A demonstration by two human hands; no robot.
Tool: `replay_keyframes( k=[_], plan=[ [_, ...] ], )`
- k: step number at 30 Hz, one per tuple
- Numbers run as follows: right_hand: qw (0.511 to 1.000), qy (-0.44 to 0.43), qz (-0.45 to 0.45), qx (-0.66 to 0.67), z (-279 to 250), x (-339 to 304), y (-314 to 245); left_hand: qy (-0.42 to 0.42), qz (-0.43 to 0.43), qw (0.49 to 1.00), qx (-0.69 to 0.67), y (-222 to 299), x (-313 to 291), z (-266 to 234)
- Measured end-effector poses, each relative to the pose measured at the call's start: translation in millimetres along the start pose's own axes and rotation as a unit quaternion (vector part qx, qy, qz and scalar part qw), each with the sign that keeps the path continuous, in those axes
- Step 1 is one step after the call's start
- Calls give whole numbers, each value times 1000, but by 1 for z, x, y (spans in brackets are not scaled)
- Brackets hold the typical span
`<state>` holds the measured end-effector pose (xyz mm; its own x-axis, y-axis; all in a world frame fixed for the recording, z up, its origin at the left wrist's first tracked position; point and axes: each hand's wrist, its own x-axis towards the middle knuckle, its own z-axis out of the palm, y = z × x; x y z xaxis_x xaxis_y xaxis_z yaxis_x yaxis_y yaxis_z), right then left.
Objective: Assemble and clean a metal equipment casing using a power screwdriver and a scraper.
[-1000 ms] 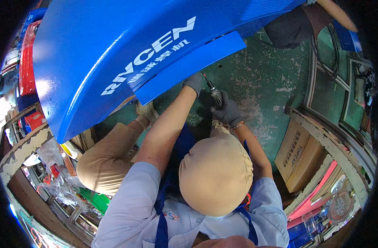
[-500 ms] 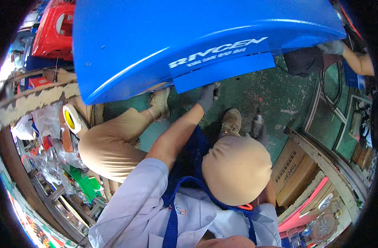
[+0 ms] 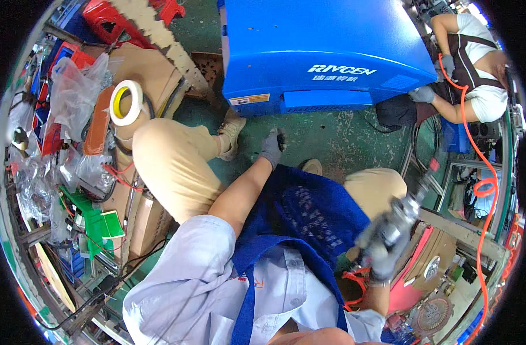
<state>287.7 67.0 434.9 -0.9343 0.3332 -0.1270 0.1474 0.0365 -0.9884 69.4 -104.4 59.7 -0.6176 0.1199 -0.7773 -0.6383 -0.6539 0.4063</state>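
In front of me stands a blue metal machine housing [image 3: 326, 37] with a raised panel along its lower edge. My left hand [image 3: 271, 146], in a grey glove, is over the floor just below the housing, apart from it. Its fingers are curled around a dark spot, and what they hold, if anything, I cannot make out. My right hand [image 3: 382, 264], also gloved, grips a silvery air tool [image 3: 396, 225], blurred by motion, beside my right knee. A red hose [image 3: 357, 287] loops beside that hand. The tool points up and to the right.
A co-worker [image 3: 472, 72] at the far right rests a gloved hand near the housing's corner. An orange air hose [image 3: 486, 230] hangs down the right side. At left, a cluttered bench holds a tape roll [image 3: 126, 102] and plastic bags [image 3: 73, 95]. A cardboard box [image 3: 444, 247] is at right.
My right hand has risen from beside my knee, bringing the air tool up and to the right. My view has shifted, so the housing appears farther off and more of the co-worker shows.
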Motion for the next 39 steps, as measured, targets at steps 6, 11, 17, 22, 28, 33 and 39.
replay_keyframes(
  k=[6, 11, 17, 22, 28, 33, 39],
  plan=[
    [947, -242, 19, -210, 100, 59, 89, -31, 83, 996, 23, 33, 9, -20],
    [920, -264, 67, -281, 169, 109, 211, 126, 134, 969, 163, 52, 59, -82],
    [932, -212, 156, -249, 197, 117, 294, 152, 88, 942, 285, 51, 67, -87],
    [939, -185, 175, -233, 179, 104, 336, 155, 41, 762, 628, 54, 59, -52],
    [928, -203, 151, -274, 203, 117, 329, 77, 1, 908, 412, 71, 71, -71],
    [927, -203, 169, -266, 198, 120, 320, 88, 26, 885, 456, 77, 46, -43],
    [927, -209, 172, -261, 217, 114, 321, 254, 160, 832, 466, 74, 74, -65]
  ],
)
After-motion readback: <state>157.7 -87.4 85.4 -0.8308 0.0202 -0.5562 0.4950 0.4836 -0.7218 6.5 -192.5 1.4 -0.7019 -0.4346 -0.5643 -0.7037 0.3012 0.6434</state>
